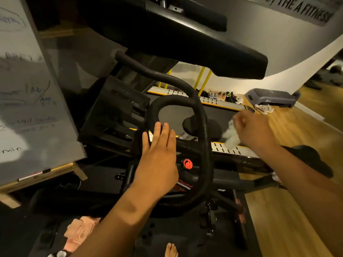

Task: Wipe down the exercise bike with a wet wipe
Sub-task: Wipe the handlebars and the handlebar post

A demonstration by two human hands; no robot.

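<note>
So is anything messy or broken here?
Nothing looks broken. One odd thing: a crumpled pink cloth lies on the dark floor mat by the black exercise bike, and loose shoes sit on the wooden floor. The right hand holds the white wipe.

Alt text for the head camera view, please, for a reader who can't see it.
Seen from above, a person's right hand clutches a white wet wipe beside the black looped handlebar of an exercise bike, while the open left hand reaches flat toward the bar's left side. A whiteboard stands at left.
</note>
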